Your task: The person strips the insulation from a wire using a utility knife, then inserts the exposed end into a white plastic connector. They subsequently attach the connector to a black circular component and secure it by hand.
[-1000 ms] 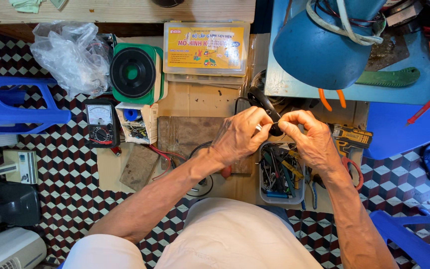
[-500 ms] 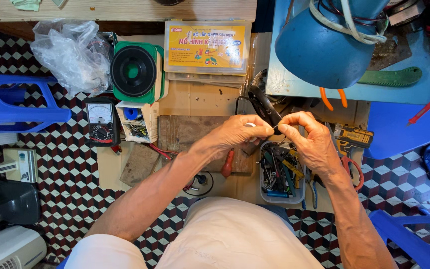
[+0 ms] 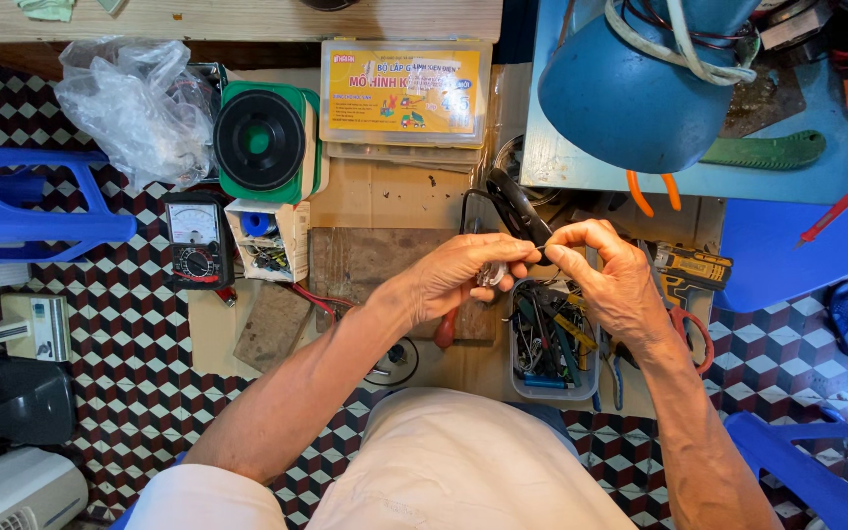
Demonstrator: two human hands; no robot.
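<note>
Work in hand: left hand (image 3: 463,278) and right hand (image 3: 609,280) meet fingertip to fingertip, both pinched shut on a small clear part (image 3: 491,274) held above the tool tray (image 3: 550,385).
Progress: by the look of it mid-assembly; the part is not set down, so fitting seems unfinished.
Nearby: black cabled tool (image 3: 514,206) just behind the fingers.
Surface: cardboard sheet (image 3: 385,196) on a checkered tile floor (image 3: 130,324).
Room: analog multimeter (image 3: 194,238), green speaker (image 3: 265,142), yellow kit box (image 3: 404,93), blue stool (image 3: 22,206).
</note>
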